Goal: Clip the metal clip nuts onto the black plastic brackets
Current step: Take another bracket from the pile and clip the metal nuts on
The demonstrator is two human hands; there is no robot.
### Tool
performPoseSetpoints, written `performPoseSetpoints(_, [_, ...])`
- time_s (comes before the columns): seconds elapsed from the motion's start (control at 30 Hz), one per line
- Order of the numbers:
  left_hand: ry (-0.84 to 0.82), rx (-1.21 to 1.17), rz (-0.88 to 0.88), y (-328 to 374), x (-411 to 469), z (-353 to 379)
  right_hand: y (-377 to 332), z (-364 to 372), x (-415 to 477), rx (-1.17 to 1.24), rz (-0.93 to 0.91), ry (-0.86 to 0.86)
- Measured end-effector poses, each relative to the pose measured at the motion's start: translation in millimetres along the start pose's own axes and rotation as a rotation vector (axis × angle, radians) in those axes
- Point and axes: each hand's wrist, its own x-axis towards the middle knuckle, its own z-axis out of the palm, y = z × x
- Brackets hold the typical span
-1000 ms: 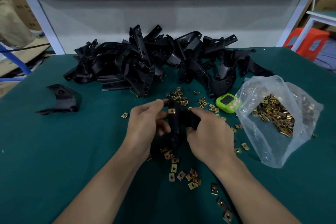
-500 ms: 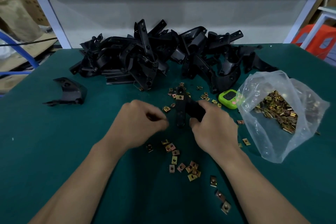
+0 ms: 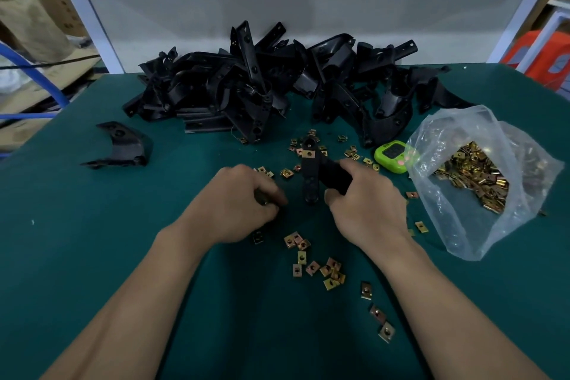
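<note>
- A green worktop [image 3: 92, 256] is seen below a pale back panel.
- The right hand [image 3: 367, 203] is wrapped round the side arm of a black bracket [image 3: 308, 182], which is held low over the worktop.
- The left hand [image 3: 234, 207] is curled with its fingertips down, just left of the bracket's near end. Whether a nut is pinched cannot be told.
- The bracket's long axis is pointed away from the person. A fitted clip nut [image 3: 308, 153] is carried near the far end, and the bare near end lies closer to the left hand.
- Loose clip nuts [image 3: 311, 265] are scattered around both hands. More are kept in a plastic bag [image 3: 456, 225] to the right, and a bracket pile [image 3: 246, 92] is heaped behind.
- Compared with a second ago, the left hand is off the bracket's far end and lowered to the worktop.
</note>
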Motion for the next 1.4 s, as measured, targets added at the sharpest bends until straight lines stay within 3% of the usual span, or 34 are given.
performPoseSetpoints(0.1, [-0.082,0.038,0.115,5.4,-1.4,3.0,1.1,-0.2,0.5,0.014,0.007,0.011])
performPoseSetpoints(0.2, [-0.237,0.031,0.12,8.9,-1.5,2.7,1.8,-0.2,1.3,0.019,0.009,0.025])
performPoseSetpoints(0.37, [-0.248,-0.001,0.122,7.0,0.2,3.7,2.5,1.2,1.5,0.023,-0.008,0.03])
performPoseSetpoints(0.73, [0.051,-0.296,0.011,6.9,-1.9,13.7,6.0,0.1,4.1,0.085,0.019,0.033])
performPoseSetpoints(1.4, [0.105,-0.456,-0.094,6.1,3.1,19.7,0.5,-3.9,2.1,0.086,0.019,-0.014])
